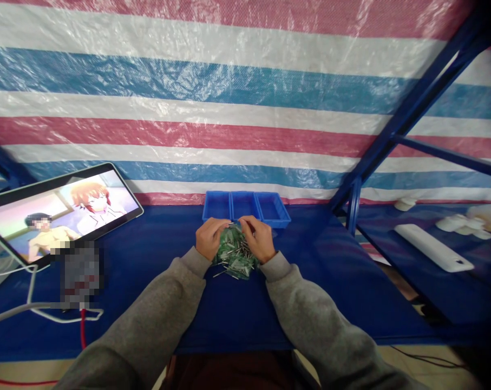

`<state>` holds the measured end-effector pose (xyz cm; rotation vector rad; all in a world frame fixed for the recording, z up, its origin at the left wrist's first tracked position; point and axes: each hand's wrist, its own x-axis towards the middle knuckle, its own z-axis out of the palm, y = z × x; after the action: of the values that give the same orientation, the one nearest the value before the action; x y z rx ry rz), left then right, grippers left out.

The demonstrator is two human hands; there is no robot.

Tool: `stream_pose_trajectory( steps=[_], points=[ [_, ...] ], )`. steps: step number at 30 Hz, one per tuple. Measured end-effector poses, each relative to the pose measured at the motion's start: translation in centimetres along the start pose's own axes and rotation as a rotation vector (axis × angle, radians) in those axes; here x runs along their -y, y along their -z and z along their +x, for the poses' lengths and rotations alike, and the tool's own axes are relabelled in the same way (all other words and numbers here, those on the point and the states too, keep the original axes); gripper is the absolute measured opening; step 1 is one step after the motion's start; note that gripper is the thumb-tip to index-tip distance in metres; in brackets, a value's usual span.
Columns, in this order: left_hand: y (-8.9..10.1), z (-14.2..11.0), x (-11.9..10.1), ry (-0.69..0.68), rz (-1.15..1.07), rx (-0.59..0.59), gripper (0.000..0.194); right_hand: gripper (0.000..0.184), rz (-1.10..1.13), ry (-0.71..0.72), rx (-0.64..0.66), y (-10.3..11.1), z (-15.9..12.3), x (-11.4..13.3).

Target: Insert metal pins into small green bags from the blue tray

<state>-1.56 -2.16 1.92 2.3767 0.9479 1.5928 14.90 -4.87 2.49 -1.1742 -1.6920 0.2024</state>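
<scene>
A heap of thin silvery metal pins (241, 249) mixed with small green clear-plastic pieces (239, 268) lies between my hands on the blue table. My left hand (208, 238) is closed over the heap's far left side, thumb and forefinger pinched together. Opposite it, my right hand (260, 239) is closed as well, its fingertips pinching close to the left ones. A small bit of something shows between the two sets of fingertips, too small to name. Just beyond the hands stands a blue three-compartment tray (273, 223).
On the left, a tablet (64, 211) leans with a cartoon on its screen; a blurred-out object (82, 273) and white cables (34, 303) are near it. A blue metal frame (353, 189) rises at right. Beyond it lies a long white object (434, 248). Striped sheeting (229, 124) hangs behind.
</scene>
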Motion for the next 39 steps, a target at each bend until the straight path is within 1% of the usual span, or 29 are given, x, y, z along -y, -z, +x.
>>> stream_pose_trajectory(
  steps=[2,6,13,18,22,26,29,30,32,34,35,37,39],
  points=[
    [0.0,-0.1,0.1,0.036,-0.012,0.02,0.024,0.024,0.007,0.007,0.016,0.0,0.0,0.0],
    [-0.1,-0.1,-0.1,0.099,-0.024,0.034,0.022,0.023,0.026,0.025,0.059,-0.1,-0.1,0.0],
    [0.0,-0.1,-0.5,0.13,-0.062,0.073,0.02,0.023,0.034,0.037,0.101,-0.3,-0.2,-0.2],
    [0.0,0.0,-0.4,0.151,-0.074,0.053,0.019,0.023,0.036,0.084,0.114,0.0,-0.2,0.0],
    [0.0,0.3,-0.4,0.144,-0.045,0.0,0.018,0.028,0.014,0.073,0.105,0.2,-0.1,0.2],
    [0.0,0.3,-0.3,0.109,-0.016,0.01,0.019,0.032,-0.014,0.066,0.12,0.2,-0.1,0.1],
    [0.3,0.4,0.0,0.053,0.063,-0.003,0.02,0.035,-0.037,0.055,0.112,0.2,0.0,0.0],
    [0.4,0.6,0.2,0.037,0.1,-0.028,0.02,0.036,-0.043,0.048,0.103,0.1,0.0,0.0],
    [0.7,1.2,0.7,0.019,0.176,-0.12,0.021,0.036,-0.052,0.043,0.088,0.1,0.0,-0.1],
    [0.9,2.3,1.3,0.004,0.229,-0.204,0.02,0.037,-0.057,0.047,0.083,0.1,0.0,-0.2],
    [1.0,3.0,1.6,-0.001,0.244,-0.224,0.02,0.037,-0.059,0.052,0.085,0.1,0.0,-0.2],
    [1.0,4.2,2.0,0.011,0.274,-0.221,0.021,0.036,-0.059,0.057,0.089,0.1,0.0,-0.3],
    [1.0,5.1,2.0,0.039,0.297,-0.119,0.021,0.035,-0.056,0.059,0.091,0.1,0.0,-0.3]
  ],
)
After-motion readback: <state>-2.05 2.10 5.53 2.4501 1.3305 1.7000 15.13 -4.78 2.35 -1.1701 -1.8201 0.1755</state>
